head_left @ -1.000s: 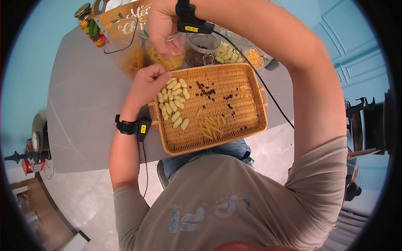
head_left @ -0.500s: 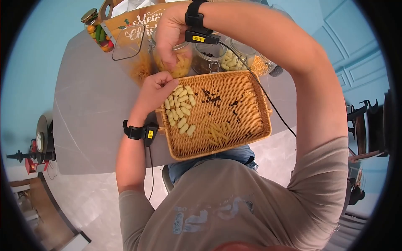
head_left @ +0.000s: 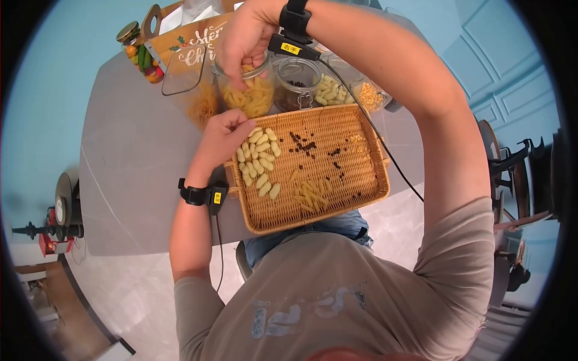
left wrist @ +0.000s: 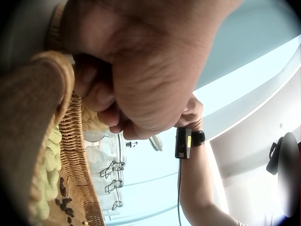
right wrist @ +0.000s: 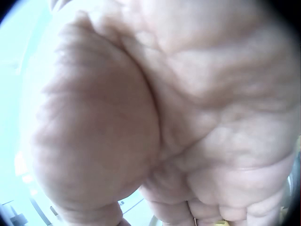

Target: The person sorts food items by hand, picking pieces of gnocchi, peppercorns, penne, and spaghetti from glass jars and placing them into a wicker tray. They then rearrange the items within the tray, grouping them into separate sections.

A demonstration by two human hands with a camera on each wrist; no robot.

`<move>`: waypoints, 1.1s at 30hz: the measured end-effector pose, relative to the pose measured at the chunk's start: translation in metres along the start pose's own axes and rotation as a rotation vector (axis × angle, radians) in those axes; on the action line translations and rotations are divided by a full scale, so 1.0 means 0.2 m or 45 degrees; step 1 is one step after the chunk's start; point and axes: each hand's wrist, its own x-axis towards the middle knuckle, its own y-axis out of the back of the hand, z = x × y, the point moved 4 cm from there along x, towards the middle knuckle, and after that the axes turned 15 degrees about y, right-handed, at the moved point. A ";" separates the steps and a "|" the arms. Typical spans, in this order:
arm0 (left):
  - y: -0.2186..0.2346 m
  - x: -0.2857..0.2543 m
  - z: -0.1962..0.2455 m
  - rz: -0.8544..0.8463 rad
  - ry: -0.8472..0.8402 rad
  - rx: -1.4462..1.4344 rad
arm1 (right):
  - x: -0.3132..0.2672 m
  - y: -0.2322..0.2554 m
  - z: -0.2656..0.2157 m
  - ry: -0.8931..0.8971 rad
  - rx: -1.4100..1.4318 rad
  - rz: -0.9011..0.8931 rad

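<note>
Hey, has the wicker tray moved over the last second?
No, not visibly in any direction: in the head view, the wicker tray keeps its place just in front of the glass jar of dark pieces.

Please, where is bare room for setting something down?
The widest free patch is the grey tabletop between its left edge and the left hand. Inside the basket, a smaller bare corner lies below the peanuts, left of the loose pasta. Behind the basket, jars and the right hand crowd the space.

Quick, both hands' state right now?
Left hand: closed, holding the basket at one corner.
Right hand: at the pasta jar; can't tell if holding anything.
</note>
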 end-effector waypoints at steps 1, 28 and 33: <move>0.00 0.00 0.00 0.002 0.000 0.002 | -0.01 0.00 0.00 0.047 0.063 0.024; 0.00 0.01 -0.02 -0.019 -0.019 -0.054 | -0.15 0.01 -0.09 0.142 -0.064 0.302; 0.00 0.01 -0.01 -0.016 -0.046 -0.054 | -0.35 -0.06 -0.25 0.414 -0.153 0.456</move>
